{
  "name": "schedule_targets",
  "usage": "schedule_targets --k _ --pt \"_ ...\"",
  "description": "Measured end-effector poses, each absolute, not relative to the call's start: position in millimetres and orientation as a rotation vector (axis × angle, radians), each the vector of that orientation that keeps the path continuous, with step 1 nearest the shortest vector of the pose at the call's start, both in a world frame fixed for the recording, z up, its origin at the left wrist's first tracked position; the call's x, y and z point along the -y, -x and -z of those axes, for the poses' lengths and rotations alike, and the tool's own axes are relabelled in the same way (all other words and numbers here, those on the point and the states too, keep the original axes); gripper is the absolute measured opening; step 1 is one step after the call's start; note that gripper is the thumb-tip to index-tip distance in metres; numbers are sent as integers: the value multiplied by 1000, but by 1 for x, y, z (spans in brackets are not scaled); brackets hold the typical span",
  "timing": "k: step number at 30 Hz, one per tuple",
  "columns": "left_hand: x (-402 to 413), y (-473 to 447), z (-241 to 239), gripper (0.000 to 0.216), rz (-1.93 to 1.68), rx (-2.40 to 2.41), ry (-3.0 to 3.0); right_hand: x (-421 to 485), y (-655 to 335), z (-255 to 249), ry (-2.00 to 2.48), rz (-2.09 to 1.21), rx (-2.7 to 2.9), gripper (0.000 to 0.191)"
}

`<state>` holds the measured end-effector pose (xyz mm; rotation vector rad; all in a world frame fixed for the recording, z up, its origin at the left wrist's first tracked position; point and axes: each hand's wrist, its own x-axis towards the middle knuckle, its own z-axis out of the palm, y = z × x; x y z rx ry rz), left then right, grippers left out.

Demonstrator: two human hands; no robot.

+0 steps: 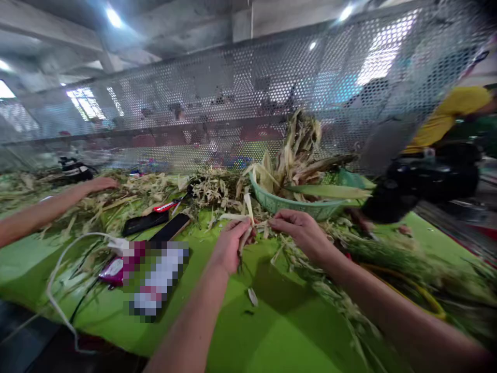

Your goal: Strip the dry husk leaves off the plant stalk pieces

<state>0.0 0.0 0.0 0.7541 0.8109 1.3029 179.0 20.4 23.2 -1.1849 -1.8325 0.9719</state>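
Pale cream, with a whitish upper end, the husk piece (249,204) stands nearly upright in the left hand (229,243), whose fingers are closed around it over the green tabletop (240,326). Its surface looks smooth, while a duller, brownish end hangs below the fingers. Just beside it, the right hand (301,229) pinches a thin light strip (263,224). Behind both is a green basket (310,208) with dry husks (301,140).

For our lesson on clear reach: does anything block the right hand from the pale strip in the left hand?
Nothing visible does: the left hand holds the pale strip, and the right hand is close beside it. The green basket stands beyond them, not between.
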Motion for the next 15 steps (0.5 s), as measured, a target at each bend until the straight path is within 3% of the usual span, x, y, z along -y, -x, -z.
schedule_targets --k 2,6,9,15 --pt "1 0 -4 30 -1302 -803 -764 -22 -181 -27 1194 -707 1743 25" --pt "0 -3 -5 36 -1326 -781 -746 -18 -179 -33 1167 -314 1657 31" --pt "-2 -8 -1 34 -1362 -748 -751 -10 -170 -31 1136 -421 1777 20" --pt "0 -14 2 31 -1374 -666 -755 -4 -152 -13 1152 -715 1950 29"
